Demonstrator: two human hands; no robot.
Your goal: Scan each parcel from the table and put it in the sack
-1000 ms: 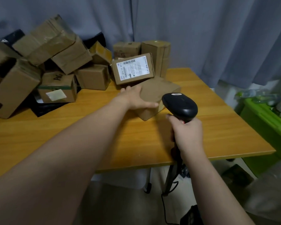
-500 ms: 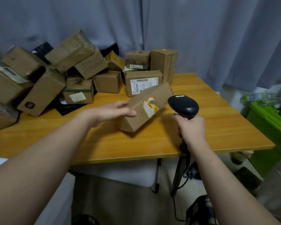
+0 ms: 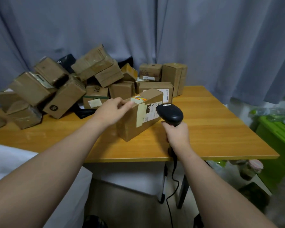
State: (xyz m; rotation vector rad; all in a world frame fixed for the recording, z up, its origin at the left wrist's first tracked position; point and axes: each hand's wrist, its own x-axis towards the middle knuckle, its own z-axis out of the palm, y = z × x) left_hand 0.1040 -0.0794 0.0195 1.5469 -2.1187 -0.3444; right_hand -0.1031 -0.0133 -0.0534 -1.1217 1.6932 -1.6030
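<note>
Since the earlier frame the parcel (image 3: 138, 117) has been turned, label toward the scanner (image 3: 169, 113) clenched in the right hand (image 3: 178, 134). Its top edge is gripped by the fingers (image 3: 127, 105) of the left hand (image 3: 112, 111), low over the table (image 3: 220, 129). The cardboard is judged stiff and probably light; a hold across the edges is advised.

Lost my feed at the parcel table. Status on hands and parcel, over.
Left hand grips parcel at its top edge. Right hand holds scanner, head close beside parcel's label. Nothing between them. Pile of boxes behind.
</note>
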